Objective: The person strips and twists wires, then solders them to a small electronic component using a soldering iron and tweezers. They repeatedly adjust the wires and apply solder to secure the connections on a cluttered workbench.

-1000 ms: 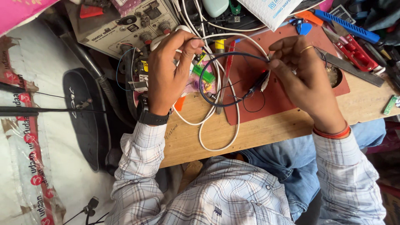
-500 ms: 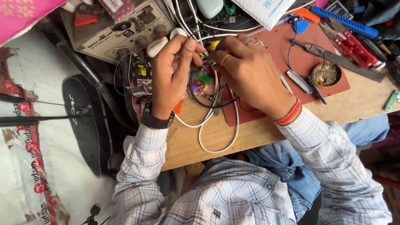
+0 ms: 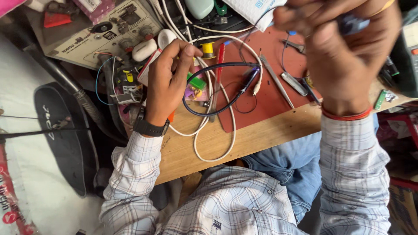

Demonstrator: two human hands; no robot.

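Note:
My left hand (image 3: 167, 85) rests on the wooden bench (image 3: 244, 139), its fingers closed around a small part with green and purple pieces (image 3: 196, 85). A dark blue cable (image 3: 217, 104) loops out from that part across a red mat (image 3: 270, 93). A white cable (image 3: 217, 148) curls under my left hand toward the bench's front edge. Raised close to the camera at the upper right, my right hand (image 3: 344, 52) is blurred. Its fingers pinch a small bluish object (image 3: 352, 24) that I cannot make out.
A beige box with knobs and sockets (image 3: 100, 30) stands at the back left, with a white oval case (image 3: 143, 50) beside it. A yellow spool (image 3: 208, 48), a red-handled tool (image 3: 220, 58) and tweezers (image 3: 276, 82) lie near the mat. Dark equipment (image 3: 407, 61) fills the right edge.
My right hand has left the part at my left hand and risen up and to the right, close to the camera. The left hand stays on the part.

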